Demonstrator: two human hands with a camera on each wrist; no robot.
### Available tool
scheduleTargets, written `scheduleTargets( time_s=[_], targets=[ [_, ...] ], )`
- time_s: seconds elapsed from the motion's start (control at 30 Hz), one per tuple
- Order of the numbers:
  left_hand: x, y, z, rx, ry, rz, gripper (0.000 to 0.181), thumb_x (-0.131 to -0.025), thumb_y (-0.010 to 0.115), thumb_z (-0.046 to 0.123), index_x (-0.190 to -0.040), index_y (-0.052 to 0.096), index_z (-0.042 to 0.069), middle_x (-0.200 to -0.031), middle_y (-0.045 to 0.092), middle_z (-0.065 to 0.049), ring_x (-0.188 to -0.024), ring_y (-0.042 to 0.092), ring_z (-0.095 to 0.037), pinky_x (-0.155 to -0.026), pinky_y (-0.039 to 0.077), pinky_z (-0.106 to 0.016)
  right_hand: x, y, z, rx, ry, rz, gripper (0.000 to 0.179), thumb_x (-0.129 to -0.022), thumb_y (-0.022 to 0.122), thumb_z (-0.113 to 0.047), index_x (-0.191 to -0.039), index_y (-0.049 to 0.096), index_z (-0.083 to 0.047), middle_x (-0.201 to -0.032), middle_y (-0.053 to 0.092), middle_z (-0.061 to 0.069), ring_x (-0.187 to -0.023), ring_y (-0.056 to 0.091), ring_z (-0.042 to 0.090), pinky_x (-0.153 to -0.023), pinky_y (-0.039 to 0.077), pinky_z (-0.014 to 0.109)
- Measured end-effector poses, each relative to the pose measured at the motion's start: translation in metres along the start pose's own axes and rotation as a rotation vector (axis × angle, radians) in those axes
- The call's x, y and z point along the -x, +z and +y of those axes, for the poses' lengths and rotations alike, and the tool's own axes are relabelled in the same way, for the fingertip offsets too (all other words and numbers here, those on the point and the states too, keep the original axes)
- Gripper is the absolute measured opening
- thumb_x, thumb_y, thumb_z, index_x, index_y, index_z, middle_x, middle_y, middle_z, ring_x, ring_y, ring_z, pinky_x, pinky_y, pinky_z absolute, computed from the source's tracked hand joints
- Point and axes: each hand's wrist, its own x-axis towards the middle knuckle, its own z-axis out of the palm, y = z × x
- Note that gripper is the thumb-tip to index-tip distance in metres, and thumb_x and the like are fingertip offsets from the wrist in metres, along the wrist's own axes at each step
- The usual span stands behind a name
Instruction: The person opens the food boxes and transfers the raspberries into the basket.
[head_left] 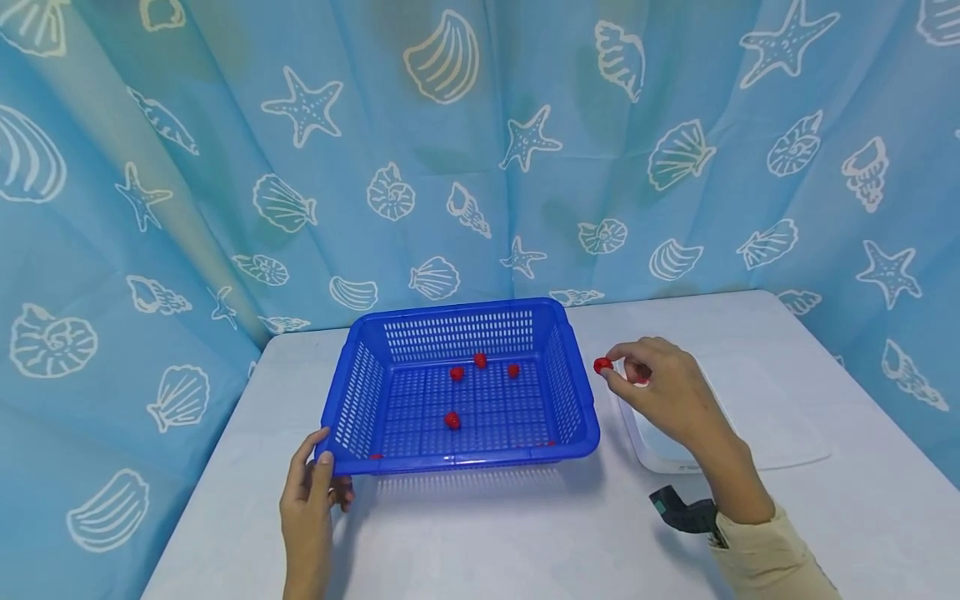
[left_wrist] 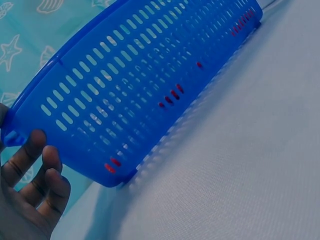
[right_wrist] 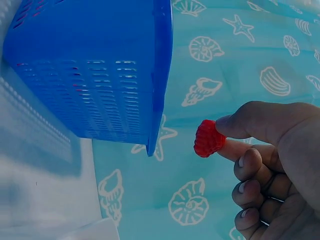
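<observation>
In the head view a blue plastic basket (head_left: 468, 459) with slotted walls stands on the table. Several small red berries lie in it, among them one berry (head_left: 452, 420) near the middle of its floor. My left hand (head_left: 309, 483) grips the basket's near left corner, thumb on the rim and fingers at its outside. Just beyond the basket's right side, my right hand (head_left: 667, 387) pinches a red raspberry (right_wrist: 208, 139) between thumb and forefinger. Its other fingers are curled. Another bit of red (head_left: 642, 380) shows beside those fingers; whether the hand holds it I cannot tell.
A white shallow tray (head_left: 660, 463) lies under and behind the right hand, partly covered by it. To its right is a pale, see-through lid-like sheet (head_left: 787, 417). A blue shell-patterned curtain (head_left: 450, 167) hangs behind the white table (head_left: 480, 542).
</observation>
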Motion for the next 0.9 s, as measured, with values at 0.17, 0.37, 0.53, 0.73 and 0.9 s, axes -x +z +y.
scheduleTargets(
  time_s=[0.17, 0.37, 0.53, 0.73, 0.9],
  targets=[
    [0.001, 0.000, 0.003, 0.025, -0.014, -0.013, 0.041, -0.093, 0.047, 0.046, -0.131, 0.045, 0.032, -0.086, 0.052, -0.015, -0.062, 0.055, -0.023, -0.051, 0.047, -0.033, 0.000, 0.000, -0.002, -0.001, -0.012, 0.017, 0.017, -0.081, 0.070, -0.024, -0.095, 0.067, -0.015, -0.070, 0.047, -0.003, -0.071, 0.045, 0.015, -0.055, 0.039, 0.028],
    [0.001, 0.000, 0.004, 0.004, -0.040, -0.002, 0.041, -0.092, 0.046, 0.048, -0.130, 0.045, 0.034, -0.086, 0.053, -0.014, -0.063, 0.055, -0.023, -0.052, 0.048, -0.032, -0.001, 0.001, -0.010, -0.022, -0.011, 0.028, 0.016, -0.081, 0.070, -0.025, -0.094, 0.067, -0.016, -0.069, 0.046, -0.004, -0.071, 0.045, 0.014, -0.055, 0.039, 0.028],
    [0.000, 0.001, 0.005, 0.009, -0.028, 0.002, 0.040, -0.092, 0.046, 0.048, -0.129, 0.046, 0.035, -0.087, 0.053, -0.014, -0.063, 0.055, -0.023, -0.051, 0.047, -0.032, -0.002, 0.002, -0.017, -0.046, -0.031, 0.025, 0.014, -0.081, 0.070, -0.025, -0.093, 0.066, -0.018, -0.068, 0.045, -0.005, -0.072, 0.044, 0.012, -0.056, 0.038, 0.028],
    [0.000, 0.002, 0.002, 0.009, 0.007, -0.003, 0.040, -0.093, 0.047, 0.045, -0.131, 0.046, 0.031, -0.085, 0.053, -0.016, -0.060, 0.056, -0.024, -0.048, 0.046, -0.035, -0.001, 0.004, -0.022, -0.032, -0.012, 0.009, 0.017, -0.081, 0.070, -0.027, -0.095, 0.066, -0.018, -0.069, 0.045, -0.004, -0.071, 0.044, 0.013, -0.054, 0.038, 0.027],
    [0.001, 0.000, 0.001, 0.002, 0.015, -0.004, 0.041, -0.094, 0.046, 0.045, -0.132, 0.044, 0.031, -0.086, 0.054, -0.015, -0.061, 0.056, -0.023, -0.049, 0.047, -0.036, -0.002, 0.008, -0.032, -0.037, 0.012, -0.022, 0.023, -0.081, 0.070, -0.028, -0.100, 0.066, -0.017, -0.071, 0.047, -0.004, -0.072, 0.046, 0.015, -0.054, 0.041, 0.026]
  ],
)
